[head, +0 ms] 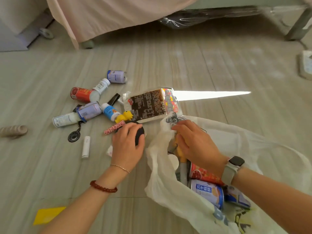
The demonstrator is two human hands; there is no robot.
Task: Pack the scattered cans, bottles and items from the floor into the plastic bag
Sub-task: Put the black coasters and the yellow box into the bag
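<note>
Pale wood-grain floor runs under a draped bed edge, with a bright strip of sunlight falling across it beside the work area. Left hand lies curled over a dark round object, fingers wrapped on its top and near side; grasp appears secured, though the underside contact is hidden. Right hand pinches the rim of the white plastic bag, holding its mouth up and open; cans are already visible inside, among them a blue can. Bag lies just right of the left hand. Outstanding on the floor: a red can, a lilac can, white bottles, a snack packet, a yellow duck figure, a white tube and a black keyring. Assessment: the step in hand is transferring the dark object into the bag. Recommended practice: keep the rim lifted and pulled wide, carry the object low over the edge, release it beside the cans rather than on top, so nothing rolls out. Risk noted: thin film may fold shut if the pinch slackens
</note>
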